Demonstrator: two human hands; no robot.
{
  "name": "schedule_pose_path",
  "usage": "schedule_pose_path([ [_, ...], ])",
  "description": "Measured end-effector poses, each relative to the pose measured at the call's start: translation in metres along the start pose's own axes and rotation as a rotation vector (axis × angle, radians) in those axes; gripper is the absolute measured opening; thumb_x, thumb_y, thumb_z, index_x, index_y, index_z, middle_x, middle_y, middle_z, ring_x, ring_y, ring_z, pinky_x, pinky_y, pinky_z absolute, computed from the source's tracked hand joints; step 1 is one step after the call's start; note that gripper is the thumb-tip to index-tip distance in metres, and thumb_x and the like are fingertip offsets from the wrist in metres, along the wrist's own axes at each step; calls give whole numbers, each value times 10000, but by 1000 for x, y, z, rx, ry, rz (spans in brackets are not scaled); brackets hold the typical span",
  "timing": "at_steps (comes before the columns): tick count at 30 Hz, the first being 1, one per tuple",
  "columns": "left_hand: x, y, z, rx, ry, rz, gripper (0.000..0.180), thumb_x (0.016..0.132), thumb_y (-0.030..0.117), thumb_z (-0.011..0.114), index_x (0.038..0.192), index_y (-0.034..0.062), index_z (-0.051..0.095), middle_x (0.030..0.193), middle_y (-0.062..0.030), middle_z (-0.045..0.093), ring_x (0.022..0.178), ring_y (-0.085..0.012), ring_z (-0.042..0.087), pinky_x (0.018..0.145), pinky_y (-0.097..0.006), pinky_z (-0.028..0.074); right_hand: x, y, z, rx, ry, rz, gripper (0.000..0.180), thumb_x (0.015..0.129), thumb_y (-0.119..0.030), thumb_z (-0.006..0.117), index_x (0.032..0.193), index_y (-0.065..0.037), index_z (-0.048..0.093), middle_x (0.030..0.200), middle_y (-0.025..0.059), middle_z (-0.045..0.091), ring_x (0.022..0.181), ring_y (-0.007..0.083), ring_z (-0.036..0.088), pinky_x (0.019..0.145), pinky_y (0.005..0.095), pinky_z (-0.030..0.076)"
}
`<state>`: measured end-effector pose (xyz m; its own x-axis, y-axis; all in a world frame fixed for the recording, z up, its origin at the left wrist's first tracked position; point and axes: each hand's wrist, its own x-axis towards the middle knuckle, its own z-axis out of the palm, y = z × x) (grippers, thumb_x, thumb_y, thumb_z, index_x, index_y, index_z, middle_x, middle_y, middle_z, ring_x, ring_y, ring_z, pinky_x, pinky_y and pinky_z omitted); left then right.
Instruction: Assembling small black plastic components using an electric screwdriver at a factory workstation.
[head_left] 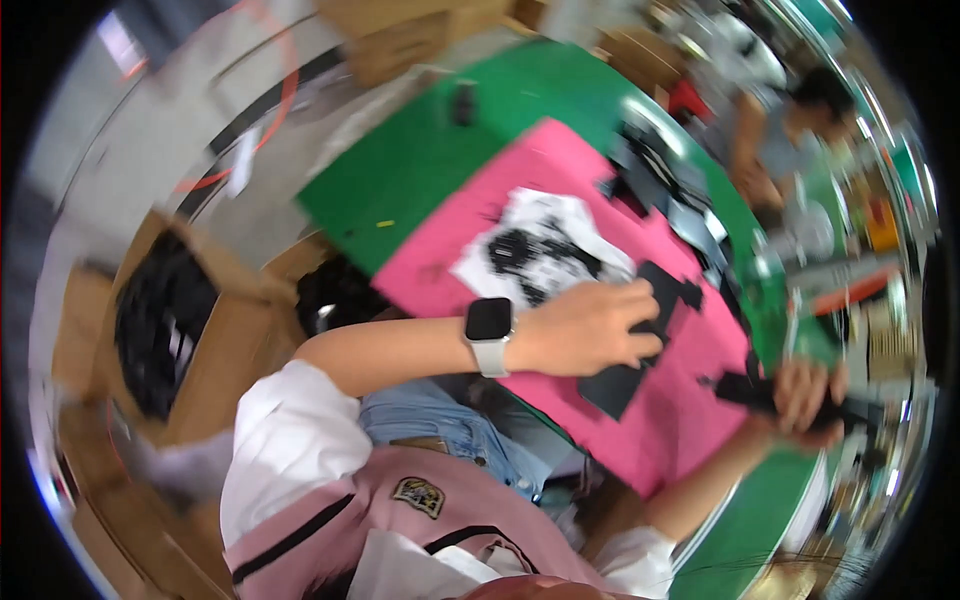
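Left hand [580, 332], fingers loosely curled, touches a flat black piece [610, 390] on a pink mat [685, 420]; whether it grips, I cannot tell. Right hand [803, 400] closes around a long dark object [742, 390]. Beneath lies a green table [535, 80]; leftward, a cardboard box [222, 345].

From my distant place, I see the mat [690, 410] lying on the table [375, 185]. On the mat is a sheet [580, 225], and to its right a flat piece [612, 388], partly under the left hand [580, 328]. Behind this piece, a pile of strips [665, 180] lies along the mat's far right edge. The right hand [800, 395] is at my right, with a long piece [742, 390] in it. Left of the table I find a filled box [235, 345]; beyond the pile, another person [765, 135].
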<state>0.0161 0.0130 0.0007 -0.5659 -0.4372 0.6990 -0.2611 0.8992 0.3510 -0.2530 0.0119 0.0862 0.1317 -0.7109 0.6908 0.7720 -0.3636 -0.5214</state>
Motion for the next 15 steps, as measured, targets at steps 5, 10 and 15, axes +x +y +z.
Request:
schedule_pose_path([
  [5,-76,11,-107,221,534,-364,275,693,147,733,960,115,676,981,-78,584,896,-265,546,793,-358,456,-15,-31,-10,-10,41,9,362,722,-139,720,889,-71,407,514,-35,403,425,74,402,503,217,326],
  [10,-280,-4,-219,701,1083,-1009,187,731,130,695,901,53,703,881,-122,658,847,-242,604,779,-339,479,-18,-5,-8,65,108,27,458,806,-387,626,1014,-5,485,568,11,355,444,128,364,512,279,349],
  [15,-481,7,-362,1465,981,-1114,231,756,111,659,976,40,664,1121,-181,600,1030,-334,563,911,-378,435,-14,18,10,-121,121,71,404,794,-313,644,995,-26,443,557,-5,337,446,106,344,508,259,335],
])
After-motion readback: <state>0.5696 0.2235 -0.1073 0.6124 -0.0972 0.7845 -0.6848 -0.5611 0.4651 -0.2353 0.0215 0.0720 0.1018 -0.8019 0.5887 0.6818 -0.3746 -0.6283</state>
